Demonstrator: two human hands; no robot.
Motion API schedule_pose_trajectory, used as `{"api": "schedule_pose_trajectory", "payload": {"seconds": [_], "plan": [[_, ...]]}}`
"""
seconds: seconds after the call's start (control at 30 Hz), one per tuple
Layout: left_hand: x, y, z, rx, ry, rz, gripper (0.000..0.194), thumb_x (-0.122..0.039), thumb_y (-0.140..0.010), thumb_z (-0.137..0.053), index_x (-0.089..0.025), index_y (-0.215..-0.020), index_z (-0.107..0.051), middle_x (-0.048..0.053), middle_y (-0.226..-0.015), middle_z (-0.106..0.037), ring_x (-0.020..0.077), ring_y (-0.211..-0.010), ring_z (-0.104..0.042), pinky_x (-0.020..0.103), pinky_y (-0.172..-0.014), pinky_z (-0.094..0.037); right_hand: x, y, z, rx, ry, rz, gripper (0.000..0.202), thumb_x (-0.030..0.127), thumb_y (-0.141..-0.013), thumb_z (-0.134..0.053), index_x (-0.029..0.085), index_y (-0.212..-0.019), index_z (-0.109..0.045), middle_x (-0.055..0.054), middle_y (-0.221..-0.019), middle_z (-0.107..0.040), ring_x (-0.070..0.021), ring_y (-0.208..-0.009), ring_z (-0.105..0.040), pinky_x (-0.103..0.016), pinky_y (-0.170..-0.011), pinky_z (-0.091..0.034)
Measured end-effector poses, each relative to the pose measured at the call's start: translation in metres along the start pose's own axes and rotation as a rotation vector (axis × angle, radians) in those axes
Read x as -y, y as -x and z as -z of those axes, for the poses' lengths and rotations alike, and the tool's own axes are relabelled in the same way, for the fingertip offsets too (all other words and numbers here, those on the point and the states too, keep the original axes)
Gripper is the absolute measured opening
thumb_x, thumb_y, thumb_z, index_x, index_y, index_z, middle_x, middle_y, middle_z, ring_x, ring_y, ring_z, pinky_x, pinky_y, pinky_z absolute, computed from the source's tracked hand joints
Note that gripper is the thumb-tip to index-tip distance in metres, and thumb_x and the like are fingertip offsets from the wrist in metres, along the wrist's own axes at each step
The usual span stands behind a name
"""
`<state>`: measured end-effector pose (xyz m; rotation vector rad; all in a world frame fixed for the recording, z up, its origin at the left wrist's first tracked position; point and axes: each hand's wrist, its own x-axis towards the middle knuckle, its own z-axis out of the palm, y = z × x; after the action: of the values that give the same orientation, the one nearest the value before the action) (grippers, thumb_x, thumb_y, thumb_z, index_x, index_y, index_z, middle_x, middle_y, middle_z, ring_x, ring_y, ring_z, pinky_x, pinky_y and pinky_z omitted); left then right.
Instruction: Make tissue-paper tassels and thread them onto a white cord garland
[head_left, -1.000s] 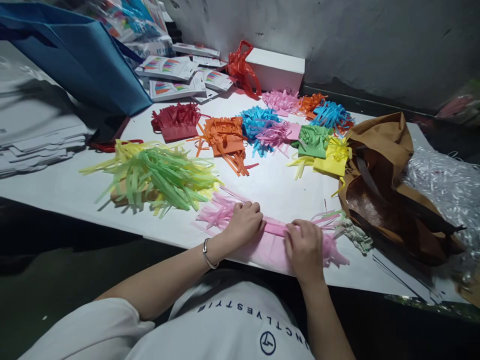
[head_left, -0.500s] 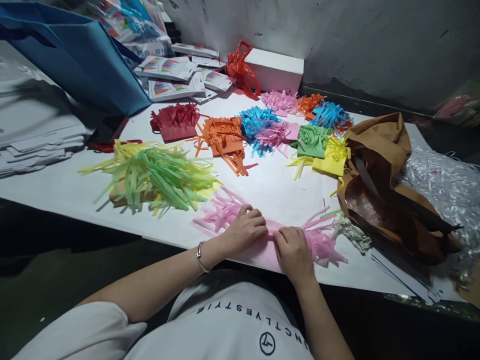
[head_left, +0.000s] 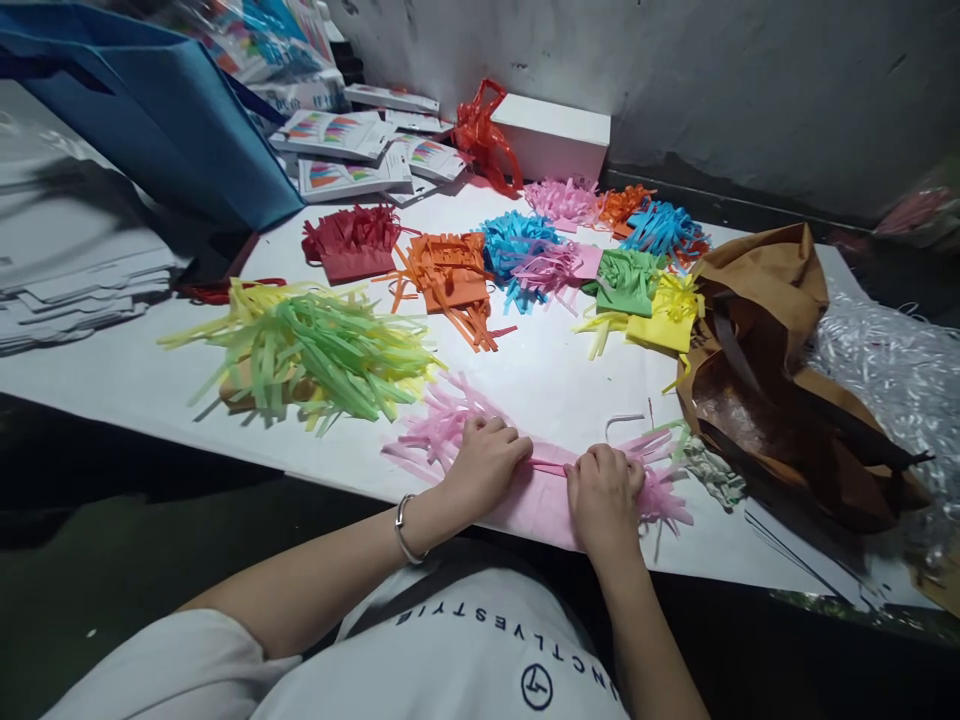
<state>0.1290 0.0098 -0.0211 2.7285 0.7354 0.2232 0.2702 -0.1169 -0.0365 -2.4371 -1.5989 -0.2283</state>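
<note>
A sheet of pink tissue paper with fringed ends lies at the table's front edge, in front of my body. Across its far edge runs a narrow rolled or folded strip. My left hand has its fingers curled closed on this paper toward the left fringe. To the right, my right hand grips the same edge, fingers bent over it. Between both hands a short length of the strip shows. Fingertips and thumbs are partly hidden. Left of the pink paper lies a loose pile of green and yellow fringed tissue paper.
Folded fringed bundles lie farther back: dark red, orange, blue, green and yellow. A brown bag stands right, a blue bag left. Flat printed boxes and a white box sit near the wall.
My right hand has slid to the right along the pink paper's edge, widening the gap between my hands. The left hand has barely moved.
</note>
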Motion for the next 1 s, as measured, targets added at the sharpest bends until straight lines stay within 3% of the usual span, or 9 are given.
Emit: {"api": "schedule_pose_trajectory", "payload": {"seconds": [0.07,0.17,0.3,0.5,0.6,0.7,0.87,1.0], "plan": [[0.0,-0.002,0.001,0.022,0.014,-0.005,0.013,-0.008,-0.083,-0.058,-0.018,-0.081,-0.066,0.005,-0.084,-0.07,0.024,-0.087,-0.055,0.04,-0.076,-0.027,-0.003,-0.001,0.0,0.0,-0.025,0.009,0.011,0.023,-0.092,-0.062,0.017,-0.083,-0.061,-0.009,-0.091,-0.063,-0.0268,-0.091,-0.053,-0.049,-0.092,-0.033],[0.005,0.0,-0.001,-0.019,0.068,-0.033,0.021,-0.006,-0.084,-0.056,-0.018,-0.097,-0.066,0.005,-0.09,-0.071,0.0234,-0.089,-0.054,0.04,-0.078,-0.028,-0.008,0.001,0.001,-0.061,-0.162,0.061,0.013,0.023,-0.094,-0.059,0.018,-0.081,-0.059,-0.006,-0.09,-0.063,-0.0237,-0.091,-0.055,-0.048,-0.095,-0.032],[0.014,0.006,-0.007,-0.102,0.093,-0.203,0.017,-0.007,-0.087,-0.056,-0.02,-0.092,-0.066,0.004,-0.092,-0.07,0.0221,-0.093,-0.053,0.04,-0.085,-0.029,-0.012,0.008,0.004,-0.193,-0.324,0.201,0.01,0.024,-0.096,-0.057,0.019,-0.089,-0.062,-0.005,-0.095,-0.064,-0.0208,-0.096,-0.056,-0.049,-0.106,-0.027],[0.025,0.015,-0.011,-0.134,0.016,-0.379,0.012,-0.016,-0.094,-0.057,-0.021,-0.088,-0.067,0.002,-0.091,-0.069,0.0217,-0.094,-0.052,0.042,-0.092,-0.027,-0.017,0.022,0.001,-0.171,-0.246,0.401,0.021,0.009,-0.097,-0.047,0.02,-0.096,-0.065,-0.006,-0.097,-0.067,-0.0205,-0.101,-0.055,-0.046,-0.105,-0.028],[0.026,0.02,-0.009,-0.096,0.001,-0.326,0.009,-0.018,-0.093,-0.059,-0.021,-0.091,-0.067,0.002,-0.09,-0.069,0.022,-0.094,-0.052,0.042,-0.089,-0.028,-0.019,0.024,-0.001,-0.122,-0.271,0.365,0.018,0.013,-0.097,-0.049,0.021,-0.098,-0.065,-0.005,-0.097,-0.067,-0.0205,-0.1,-0.055,-0.046,-0.105,-0.027],[0.018,0.022,-0.003,-0.089,-0.011,-0.206,0.01,-0.018,-0.093,-0.057,-0.019,-0.09,-0.067,0.005,-0.098,-0.069,0.023,-0.095,-0.053,0.043,-0.086,-0.029,-0.015,0.02,-0.002,-0.083,-0.273,0.237,0.013,0.018,-0.097,-0.053,0.02,-0.09,-0.063,-0.005,-0.097,-0.065,-0.0206,-0.098,-0.055,-0.046,-0.105,-0.026],[-0.001,0.016,0.002,-0.052,-0.084,0.017,0.015,-0.023,-0.09,-0.055,-0.016,-0.082,-0.066,0.009,-0.104,-0.065,0.0265,-0.095,-0.052,0.045,-0.082,-0.031,-0.003,0.011,-0.001,0.019,-0.095,0.081,0.011,0.02,-0.095,-0.054,0.019,-0.085,-0.06,-0.007,-0.096,-0.064,-0.024,-0.096,-0.054,-0.048,-0.099,-0.027],[-0.004,0.005,0.002,0.012,-0.145,0.088,0.016,-0.024,-0.088,-0.055,-0.015,-0.082,-0.067,0.011,-0.1,-0.064,0.0283,-0.093,-0.052,0.044,-0.077,-0.033,0.002,0.007,0.001,0.033,-0.015,0.02,0.012,0.021,-0.094,-0.056,0.018,-0.084,-0.061,-0.009,-0.093,-0.064,-0.0258,-0.093,-0.053,-0.048,-0.096,-0.029]]}}
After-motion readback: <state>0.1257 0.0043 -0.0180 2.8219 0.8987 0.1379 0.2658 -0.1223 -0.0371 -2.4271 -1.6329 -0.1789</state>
